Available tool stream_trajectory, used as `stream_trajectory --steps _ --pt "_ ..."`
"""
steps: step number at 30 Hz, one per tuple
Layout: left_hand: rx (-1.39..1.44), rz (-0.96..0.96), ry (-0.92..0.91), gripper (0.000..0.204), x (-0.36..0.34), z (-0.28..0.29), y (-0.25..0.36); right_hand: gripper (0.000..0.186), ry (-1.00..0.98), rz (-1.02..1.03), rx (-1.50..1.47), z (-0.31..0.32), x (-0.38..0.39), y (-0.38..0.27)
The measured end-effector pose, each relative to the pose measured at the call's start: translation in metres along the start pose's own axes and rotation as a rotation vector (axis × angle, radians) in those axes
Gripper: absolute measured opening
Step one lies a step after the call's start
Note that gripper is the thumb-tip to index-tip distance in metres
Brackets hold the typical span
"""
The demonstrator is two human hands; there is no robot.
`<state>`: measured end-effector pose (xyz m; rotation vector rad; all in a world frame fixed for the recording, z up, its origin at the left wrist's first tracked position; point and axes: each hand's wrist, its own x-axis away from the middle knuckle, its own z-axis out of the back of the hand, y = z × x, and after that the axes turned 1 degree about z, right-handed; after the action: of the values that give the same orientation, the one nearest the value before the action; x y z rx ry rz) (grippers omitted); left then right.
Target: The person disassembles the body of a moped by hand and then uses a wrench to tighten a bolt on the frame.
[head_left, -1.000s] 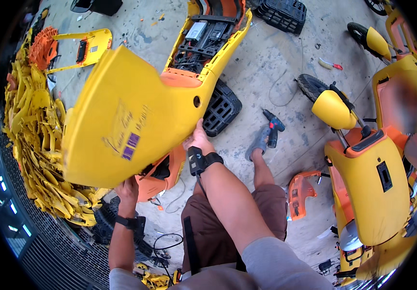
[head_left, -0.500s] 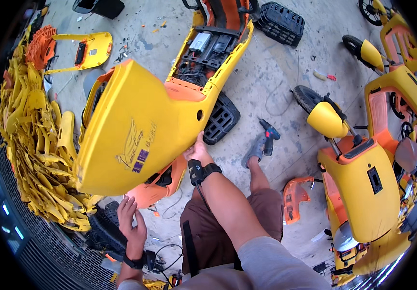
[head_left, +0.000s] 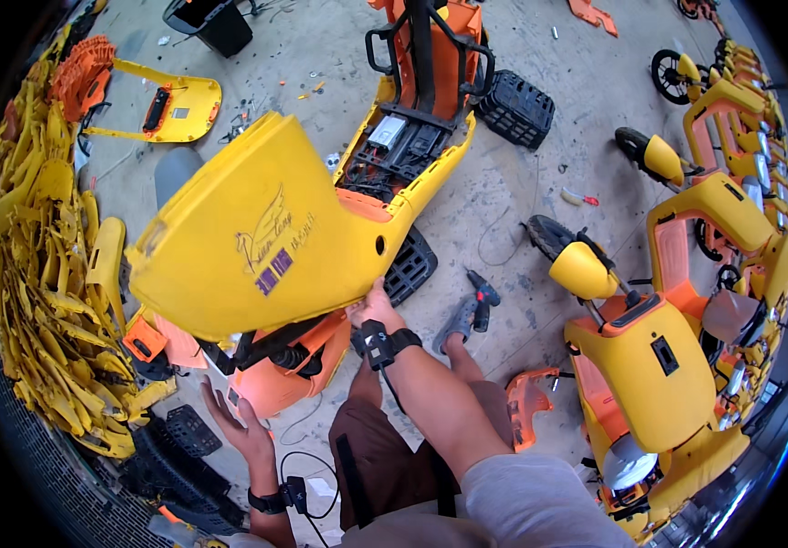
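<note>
A large yellow scooter body shell (head_left: 220,228), with dark lettering and a purple mark on its side, spreads out in front of me, tilted. My right hand (head_left: 369,306) grips its lower edge, fingers partly hidden against the panel. Beneath that edge show dark mechanical parts (head_left: 289,356) and an orange panel (head_left: 284,388). My left hand (head_left: 241,427) is held below the shell with its fingers spread, touching nothing. Behind, the shell joins the scooter's open frame, where a silver box (head_left: 387,132) sits among black parts and wiring. Both wrists wear black straps with small cabled devices.
A heap of yellow panels (head_left: 42,301) rises at the left. A cordless drill (head_left: 483,300) lies on the floor near my foot, and a red-handled tool (head_left: 579,196) farther off. Several yellow scooters (head_left: 650,365) line the right. Black crates (head_left: 514,110) stand behind and beside the scooter.
The shell has lifted and shifted slightly left, exposing more dark parts and orange panel beneath it. My right hand keeps its hold; my left hand has dropped away from the edge, fingers spreading.
</note>
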<state>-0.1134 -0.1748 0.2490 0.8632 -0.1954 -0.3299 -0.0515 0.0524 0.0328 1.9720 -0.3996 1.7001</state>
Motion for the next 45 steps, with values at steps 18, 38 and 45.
stream_trajectory --steps 18,38,45 --pt "0.457 1.036 0.112 0.023 0.091 0.156 -0.137 0.050 -0.116 0.113 0.460 0.070 0.041 -0.049" --pt "0.045 -0.148 0.020 0.030 -0.065 0.049 0.040 0.033 0.007 0.436 0.310 0.269 0.253 -0.179" --pt "-0.497 -0.321 -0.156 0.053 -0.103 -0.010 0.121 0.020 0.083 0.480 0.084 0.330 0.257 -0.198"
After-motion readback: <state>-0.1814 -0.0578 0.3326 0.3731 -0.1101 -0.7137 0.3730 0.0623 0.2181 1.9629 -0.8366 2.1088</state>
